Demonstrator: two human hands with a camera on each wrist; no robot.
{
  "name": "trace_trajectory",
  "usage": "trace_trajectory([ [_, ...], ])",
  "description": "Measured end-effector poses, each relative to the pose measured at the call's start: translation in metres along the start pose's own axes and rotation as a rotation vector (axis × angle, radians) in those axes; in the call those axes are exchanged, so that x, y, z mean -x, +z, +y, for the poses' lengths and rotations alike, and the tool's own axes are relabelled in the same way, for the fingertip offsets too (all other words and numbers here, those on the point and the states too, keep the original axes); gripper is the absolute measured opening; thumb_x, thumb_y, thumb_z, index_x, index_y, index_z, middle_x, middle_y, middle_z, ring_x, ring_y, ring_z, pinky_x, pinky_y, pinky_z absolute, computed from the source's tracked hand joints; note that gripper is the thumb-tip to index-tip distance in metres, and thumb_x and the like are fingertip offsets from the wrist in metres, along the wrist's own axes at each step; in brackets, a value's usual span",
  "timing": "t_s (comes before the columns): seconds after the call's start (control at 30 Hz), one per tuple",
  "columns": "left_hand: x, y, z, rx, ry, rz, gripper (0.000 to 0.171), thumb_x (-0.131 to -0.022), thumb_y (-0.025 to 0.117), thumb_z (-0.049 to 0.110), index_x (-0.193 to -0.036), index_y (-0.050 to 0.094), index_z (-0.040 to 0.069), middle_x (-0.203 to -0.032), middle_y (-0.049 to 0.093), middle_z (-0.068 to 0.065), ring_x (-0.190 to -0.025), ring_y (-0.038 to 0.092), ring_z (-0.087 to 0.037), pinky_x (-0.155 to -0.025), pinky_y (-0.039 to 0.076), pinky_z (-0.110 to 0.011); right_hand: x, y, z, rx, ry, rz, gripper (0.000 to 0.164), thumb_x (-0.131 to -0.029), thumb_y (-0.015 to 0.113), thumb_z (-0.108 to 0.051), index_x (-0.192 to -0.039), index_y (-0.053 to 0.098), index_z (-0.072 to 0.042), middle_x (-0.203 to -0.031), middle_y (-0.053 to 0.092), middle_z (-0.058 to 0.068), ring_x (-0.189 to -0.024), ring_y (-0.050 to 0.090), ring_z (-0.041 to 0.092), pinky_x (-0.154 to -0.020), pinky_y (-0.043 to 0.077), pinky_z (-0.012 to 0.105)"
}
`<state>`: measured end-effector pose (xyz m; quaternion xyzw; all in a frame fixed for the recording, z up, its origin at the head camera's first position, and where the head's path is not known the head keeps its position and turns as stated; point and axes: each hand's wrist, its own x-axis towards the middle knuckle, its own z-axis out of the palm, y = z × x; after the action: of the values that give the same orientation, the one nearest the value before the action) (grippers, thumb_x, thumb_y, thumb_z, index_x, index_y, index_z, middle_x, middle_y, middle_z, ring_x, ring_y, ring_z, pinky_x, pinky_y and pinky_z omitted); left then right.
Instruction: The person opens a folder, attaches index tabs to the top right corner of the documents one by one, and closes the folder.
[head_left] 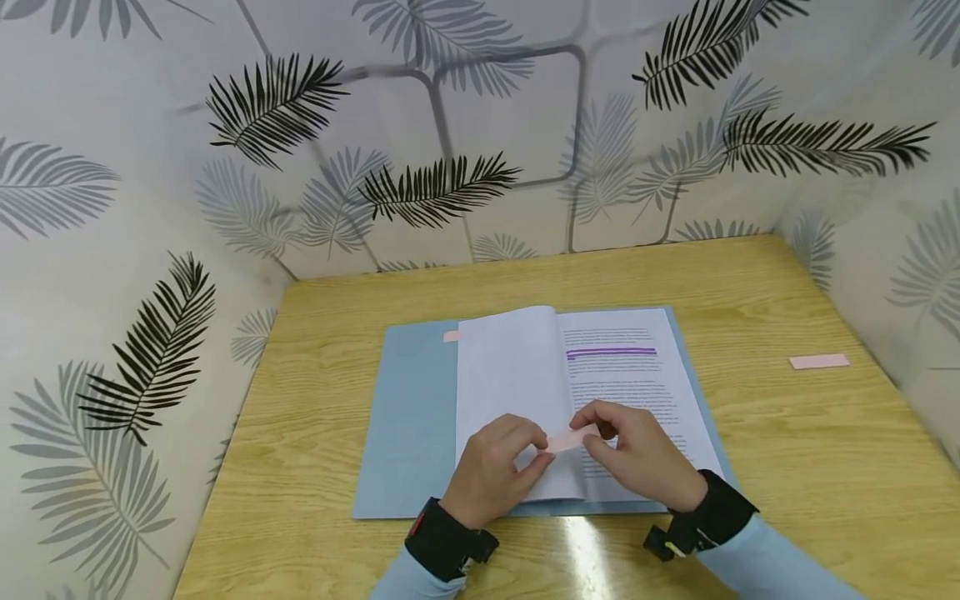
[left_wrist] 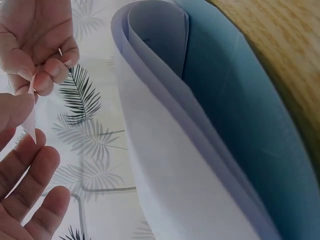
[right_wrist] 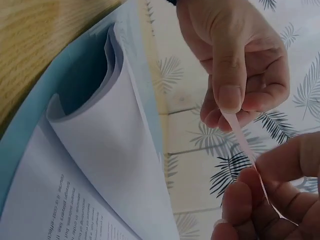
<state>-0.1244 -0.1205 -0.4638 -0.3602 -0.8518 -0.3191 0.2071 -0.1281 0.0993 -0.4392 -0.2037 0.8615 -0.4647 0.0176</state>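
Observation:
A pink paper strip (head_left: 570,439) is stretched between both hands, just over the lower part of an open document. My left hand (head_left: 498,467) pinches its left end between thumb and fingers. The other end is pinched by my right hand (head_left: 645,454), above the printed page (head_left: 618,392). In the right wrist view the strip (right_wrist: 243,140) shows edge-on and thin. The turned white page (head_left: 510,358) on the left bulges up in a curl near the spine. A purple highlighted line (head_left: 611,352) crosses the upper text.
The pages lie in a light blue folder (head_left: 408,425) spread on a wooden table (head_left: 307,400). A small pink tab (head_left: 451,337) sticks out from the left page's upper edge. Another pink strip (head_left: 819,362) lies at the table's right. Leaf-patterned cloth (head_left: 480,125) stands around the back and sides.

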Motion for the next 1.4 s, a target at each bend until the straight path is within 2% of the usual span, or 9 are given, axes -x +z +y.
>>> trace_trajectory([
  [0.2,-0.005,0.003,0.004,-0.047,0.049,-0.024,0.018,-0.080,0.078,0.015,-0.083,0.061,0.016,-0.086,0.063,0.008,-0.082,0.058,-0.006,-0.074,0.047,-0.016,-0.002,0.002,0.003,0.044,-0.004,-0.052,0.007,-0.087,0.073,-0.019,-0.092,0.068,-0.021,-0.086,0.065,-0.013,-0.071,0.055,0.006,-0.060,0.045,0.022],
  [0.47,-0.015,0.009,0.009,-0.144,0.104,-0.037,0.013,-0.083,0.075,0.020,-0.088,0.064,0.015,-0.087,0.063,0.007,-0.085,0.059,-0.007,-0.074,0.048,-0.020,-0.009,-0.002,0.007,-0.023,0.050,-0.119,0.007,-0.086,0.073,-0.015,-0.090,0.068,-0.020,-0.085,0.068,-0.009,-0.071,0.061,0.009,-0.063,0.052,0.026],
  [0.7,-0.036,0.010,0.008,-0.225,0.095,-0.112,0.023,-0.086,0.070,0.026,-0.102,0.063,0.011,-0.097,0.065,0.002,-0.093,0.062,-0.013,-0.081,0.050,-0.025,-0.019,-0.023,0.020,0.025,0.098,-0.074,0.009,-0.086,0.072,-0.011,-0.084,0.066,-0.017,-0.084,0.067,-0.005,-0.074,0.061,0.013,-0.064,0.052,0.026],
  [0.77,-0.045,0.011,0.007,-0.268,0.084,-0.171,0.027,-0.087,0.069,0.029,-0.106,0.062,0.010,-0.100,0.065,0.000,-0.095,0.061,-0.014,-0.082,0.050,-0.026,-0.023,-0.032,0.026,0.048,0.119,-0.046,0.008,-0.086,0.073,-0.013,-0.085,0.065,-0.016,-0.083,0.066,-0.004,-0.073,0.060,0.015,-0.063,0.051,0.026],
  [0.87,-0.062,0.016,0.004,-0.341,0.057,-0.318,0.038,-0.089,0.067,0.036,-0.114,0.061,0.009,-0.106,0.064,-0.001,-0.100,0.060,-0.015,-0.084,0.050,-0.028,-0.028,-0.046,0.039,0.090,0.163,-0.006,0.010,-0.087,0.073,-0.018,-0.087,0.065,-0.013,-0.082,0.065,0.000,-0.071,0.058,0.018,-0.061,0.050,0.028],
  [1.03,-0.087,0.040,-0.005,-0.466,-0.033,-0.622,0.062,-0.091,0.056,0.055,-0.132,0.052,0.009,-0.125,0.057,-0.004,-0.118,0.051,-0.018,-0.094,0.046,-0.035,-0.033,-0.070,0.062,0.168,0.241,0.052,0.017,-0.089,0.071,-0.025,-0.093,0.064,-0.010,-0.086,0.066,0.004,-0.074,0.057,0.021,-0.062,0.049,0.030],
  [1.13,-0.094,0.055,-0.010,-0.528,-0.094,-0.771,0.076,-0.089,0.052,0.063,-0.142,0.044,0.009,-0.136,0.050,-0.005,-0.125,0.045,-0.020,-0.101,0.042,-0.039,-0.036,-0.081,0.075,0.180,0.282,0.071,0.022,-0.090,0.069,-0.028,-0.100,0.065,-0.009,-0.090,0.068,0.007,-0.077,0.060,0.023,-0.064,0.049,0.031],
  [1.27,-0.092,0.068,-0.014,-0.581,-0.121,-0.886,0.089,-0.085,0.048,0.071,-0.150,0.034,0.012,-0.146,0.042,-0.006,-0.134,0.037,-0.025,-0.104,0.037,-0.045,-0.039,-0.093,0.092,0.157,0.347,0.054,0.028,-0.093,0.066,-0.030,-0.110,0.066,-0.008,-0.096,0.069,0.012,-0.083,0.062,0.025,-0.070,0.048,0.034],
  [1.4,-0.086,0.074,-0.021,-0.603,-0.151,-0.905,0.095,-0.080,0.045,0.080,-0.152,0.029,0.021,-0.154,0.031,-0.006,-0.142,0.024,-0.030,-0.102,0.033,-0.057,-0.045,-0.102,0.108,0.134,0.405,0.040,0.035,-0.093,0.063,-0.037,-0.111,0.066,-0.007,-0.100,0.068,0.014,-0.087,0.059,0.028,-0.073,0.044,0.035],
])
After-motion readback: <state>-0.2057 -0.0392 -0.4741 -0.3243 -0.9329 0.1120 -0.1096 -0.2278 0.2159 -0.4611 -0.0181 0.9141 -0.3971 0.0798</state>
